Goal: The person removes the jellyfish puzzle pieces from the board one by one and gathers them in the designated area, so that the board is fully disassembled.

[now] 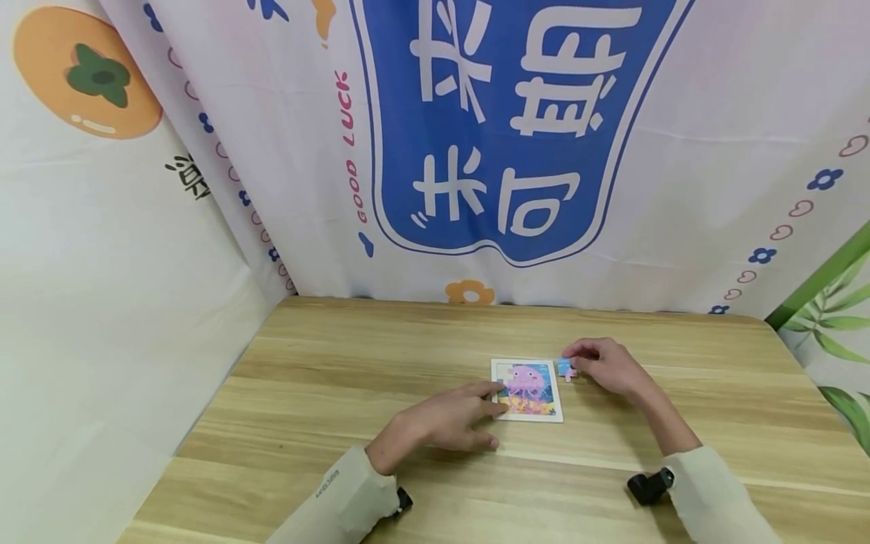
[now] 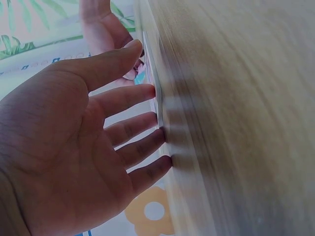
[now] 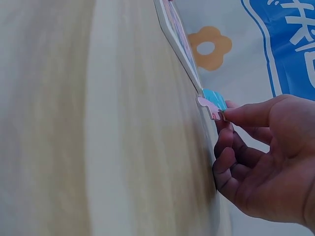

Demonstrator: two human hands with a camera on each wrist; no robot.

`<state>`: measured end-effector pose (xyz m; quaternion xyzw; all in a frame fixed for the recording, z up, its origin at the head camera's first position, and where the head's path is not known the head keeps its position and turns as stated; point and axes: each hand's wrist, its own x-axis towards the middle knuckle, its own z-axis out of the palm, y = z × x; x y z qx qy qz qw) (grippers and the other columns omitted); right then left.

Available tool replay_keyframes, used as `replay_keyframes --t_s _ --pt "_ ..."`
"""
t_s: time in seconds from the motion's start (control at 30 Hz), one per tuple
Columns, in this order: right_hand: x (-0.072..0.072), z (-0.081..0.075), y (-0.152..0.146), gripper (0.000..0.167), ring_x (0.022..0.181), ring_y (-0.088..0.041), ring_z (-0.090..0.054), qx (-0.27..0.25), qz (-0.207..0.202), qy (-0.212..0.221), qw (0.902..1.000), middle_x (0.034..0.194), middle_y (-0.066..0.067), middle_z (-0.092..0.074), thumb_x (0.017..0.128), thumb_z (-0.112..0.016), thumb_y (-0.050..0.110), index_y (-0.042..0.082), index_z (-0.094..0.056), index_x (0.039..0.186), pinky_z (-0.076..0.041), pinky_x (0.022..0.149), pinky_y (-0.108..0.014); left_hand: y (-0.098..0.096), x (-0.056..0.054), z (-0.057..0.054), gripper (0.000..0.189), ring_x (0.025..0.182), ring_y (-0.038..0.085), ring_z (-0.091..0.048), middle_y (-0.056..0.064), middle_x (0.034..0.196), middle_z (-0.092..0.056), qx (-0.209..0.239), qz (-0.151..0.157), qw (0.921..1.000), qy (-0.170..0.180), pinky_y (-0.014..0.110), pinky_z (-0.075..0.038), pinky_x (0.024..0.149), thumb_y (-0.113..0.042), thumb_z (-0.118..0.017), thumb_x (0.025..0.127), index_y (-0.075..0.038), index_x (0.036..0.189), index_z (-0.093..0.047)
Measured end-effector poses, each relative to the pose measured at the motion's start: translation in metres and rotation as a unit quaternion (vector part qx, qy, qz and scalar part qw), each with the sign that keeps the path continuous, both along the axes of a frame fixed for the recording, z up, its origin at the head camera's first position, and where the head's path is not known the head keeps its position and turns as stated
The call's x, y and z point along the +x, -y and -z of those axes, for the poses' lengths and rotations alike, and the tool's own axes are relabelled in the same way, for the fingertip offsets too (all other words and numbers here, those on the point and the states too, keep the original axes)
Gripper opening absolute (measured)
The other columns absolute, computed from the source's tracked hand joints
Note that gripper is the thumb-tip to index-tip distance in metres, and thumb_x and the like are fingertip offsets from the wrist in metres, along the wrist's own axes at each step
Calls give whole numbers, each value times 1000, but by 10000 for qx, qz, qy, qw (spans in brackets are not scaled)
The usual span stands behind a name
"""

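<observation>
A small jigsaw puzzle point(image 1: 526, 381) with a white frame and a pink jellyfish picture lies flat on the wooden table. My left hand point(image 1: 458, 415) rests at its left edge, fingers spread, with fingertips on the frame; in the left wrist view the thumb stands apart from the fingers. My right hand point(image 1: 608, 366) pinches a blue and pink puzzle piece point(image 3: 212, 103) between thumb and index finger, just beyond the puzzle's upper right corner. In the right wrist view, the piece is tilted close over the table and its other fingers are curled beneath.
The wooden table point(image 1: 326, 370) reaches back to a white cloth backdrop point(image 1: 306, 151) with a large blue printed panel. Another white cloth point(image 1: 102, 302) hangs along the left side. Black wrist cameras are strapped at both sleeves point(image 1: 714, 491).
</observation>
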<state>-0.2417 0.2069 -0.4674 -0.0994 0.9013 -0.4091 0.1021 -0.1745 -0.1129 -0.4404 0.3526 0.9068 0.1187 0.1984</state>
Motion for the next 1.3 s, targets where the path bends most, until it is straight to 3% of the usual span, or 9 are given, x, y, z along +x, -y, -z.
replay_keyframes --t_s 0.37,0.57,1.3 --pt "-9 0 -6 21 99 -24 -58 239 4 -166 9996 118 -16 -74 107 -63 12 4 -77 120 -49 83 -33 0 0 -1 61 164 24 -32 2 178 -30 -8 9 10000 2 43 -39 129 -43 -70 104 -21 159 -54" --pt "-13 2 -3 18 95 -23 -59 360 1 -281 9990 110 -13 -74 106 -63 10 6 -78 116 -49 81 -32 0 0 -1 61 163 24 -33 3 178 -30 -11 29 10000 -32 43 -40 129 -43 -70 104 -20 159 -54" --pt "-10 2 3 19 94 -24 -64 283 101 -368 9989 109 -15 -75 107 -62 10 2 -77 116 -50 77 -32 1 0 0 62 164 24 -32 2 178 -29 -41 84 9999 -64 43 -41 128 -44 -69 105 -21 160 -53"
